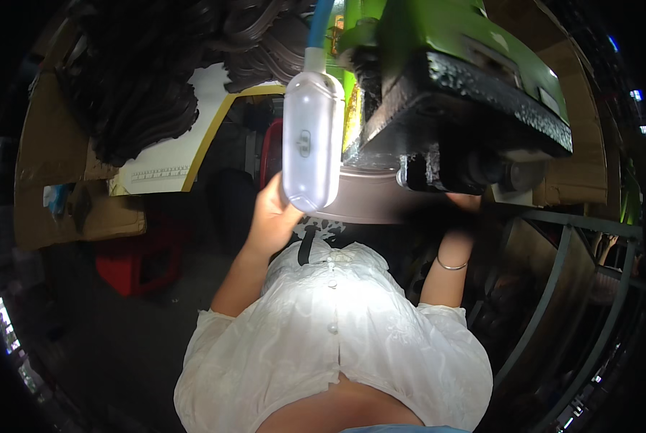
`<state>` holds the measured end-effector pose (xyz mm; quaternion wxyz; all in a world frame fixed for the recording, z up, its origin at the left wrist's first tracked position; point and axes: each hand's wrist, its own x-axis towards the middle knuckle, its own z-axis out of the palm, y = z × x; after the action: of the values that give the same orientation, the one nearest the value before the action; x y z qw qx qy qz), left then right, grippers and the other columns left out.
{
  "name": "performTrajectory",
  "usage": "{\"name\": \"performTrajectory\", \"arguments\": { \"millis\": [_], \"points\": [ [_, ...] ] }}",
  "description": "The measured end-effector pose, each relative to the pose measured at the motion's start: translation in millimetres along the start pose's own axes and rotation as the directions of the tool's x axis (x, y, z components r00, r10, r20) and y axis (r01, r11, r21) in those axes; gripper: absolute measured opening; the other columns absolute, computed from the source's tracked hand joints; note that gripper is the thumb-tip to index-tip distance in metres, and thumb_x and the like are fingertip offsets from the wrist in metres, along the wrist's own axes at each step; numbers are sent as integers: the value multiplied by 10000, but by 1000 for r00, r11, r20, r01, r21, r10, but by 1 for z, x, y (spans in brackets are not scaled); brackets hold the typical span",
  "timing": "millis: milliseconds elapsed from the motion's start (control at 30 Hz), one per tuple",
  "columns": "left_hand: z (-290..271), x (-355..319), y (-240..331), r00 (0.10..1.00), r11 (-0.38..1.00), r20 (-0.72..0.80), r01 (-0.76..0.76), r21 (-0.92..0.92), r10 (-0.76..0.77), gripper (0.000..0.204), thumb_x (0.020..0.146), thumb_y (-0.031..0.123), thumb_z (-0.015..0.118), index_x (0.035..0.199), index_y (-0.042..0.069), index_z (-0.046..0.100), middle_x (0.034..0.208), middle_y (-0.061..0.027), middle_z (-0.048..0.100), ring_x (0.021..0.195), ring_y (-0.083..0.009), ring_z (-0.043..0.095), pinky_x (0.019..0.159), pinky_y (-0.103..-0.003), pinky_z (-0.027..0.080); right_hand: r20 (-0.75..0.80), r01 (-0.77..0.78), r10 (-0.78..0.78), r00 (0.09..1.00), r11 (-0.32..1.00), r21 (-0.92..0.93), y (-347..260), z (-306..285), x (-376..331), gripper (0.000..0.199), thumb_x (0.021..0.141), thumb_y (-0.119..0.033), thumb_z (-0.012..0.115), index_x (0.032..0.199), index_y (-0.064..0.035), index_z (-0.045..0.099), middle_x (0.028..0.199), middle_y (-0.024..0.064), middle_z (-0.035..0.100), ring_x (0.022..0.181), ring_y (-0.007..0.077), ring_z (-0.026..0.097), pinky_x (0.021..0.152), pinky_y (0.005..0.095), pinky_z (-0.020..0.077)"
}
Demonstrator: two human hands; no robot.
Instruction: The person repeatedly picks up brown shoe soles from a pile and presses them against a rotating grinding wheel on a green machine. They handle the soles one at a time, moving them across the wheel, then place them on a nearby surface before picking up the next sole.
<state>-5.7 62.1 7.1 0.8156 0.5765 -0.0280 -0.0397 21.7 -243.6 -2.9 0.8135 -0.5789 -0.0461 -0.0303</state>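
My left hand (pixel 271 215) reaches up to the left rim of a round grey metal plate (pixel 366 202) under a green machine (pixel 438 43). Its fingers are hidden behind a white lamp head (pixel 312 141) on a blue flexible neck, so I cannot see whether it holds anything. My right hand (pixel 466 203) is raised under the machine's black block (pixel 467 108). Only its heel and the wrist with a thin bangle (pixel 451 265) show. My white buttoned blouse (pixel 330 339) fills the lower middle.
A heap of dark flat cut pieces (pixel 142 86) lies at the upper left above a white and yellow board (pixel 171 162). Cardboard (pixel 56 180) and a red stool (pixel 139 263) stand at the left. A grey metal frame (pixel 575 267) runs along the right.
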Motion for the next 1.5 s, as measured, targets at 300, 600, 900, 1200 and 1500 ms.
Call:
{"name": "performTrajectory", "arguments": {
  "millis": [300,600,900,1200,1500],
  "points": [
    [-80,-14,-1,976,975,-34,218,36,-217,285,808,84,535,1069,-28,512,971,-51,582,883,-106,540,825,-251,413,170,101,-72,983,981,-164,9,77,2,321,688,16,651,995,40,562,902,53,593,827,100,542,764,227,429],
    [-41,-11,-62,806,672,409,-20,741,-427,343,655,173,617,938,-19,591,735,-164,618,682,-191,612,628,-303,470,301,180,-81,950,931,-317,-8,118,18,233,683,8,698,896,7,604,863,35,628,815,102,575,762,247,459],
    [50,32,-8,967,959,227,53,279,-120,255,859,202,564,1001,-8,587,857,-44,618,808,-106,559,712,-237,452,314,-300,299,901,953,-47,26,68,-2,551,702,-131,697,1175,7,451,1122,83,531,1047,169,485,932,303,352],
    [28,9,-4,987,979,27,156,130,-161,187,820,56,570,1000,6,555,819,-15,575,660,-48,518,573,-185,433,59,-506,512,857,857,-97,30,-19,-63,340,586,-23,715,907,42,625,844,63,639,755,128,588,703,247,458],
    [7,-5,-13,988,990,74,135,38,-138,372,796,-12,556,1160,-32,479,1000,-65,578,861,-118,548,765,-247,447,-63,-74,80,995,993,89,5,1,-13,396,671,-30,635,1050,34,540,878,77,611,792,138,585,760,252,464]
  ]
}}
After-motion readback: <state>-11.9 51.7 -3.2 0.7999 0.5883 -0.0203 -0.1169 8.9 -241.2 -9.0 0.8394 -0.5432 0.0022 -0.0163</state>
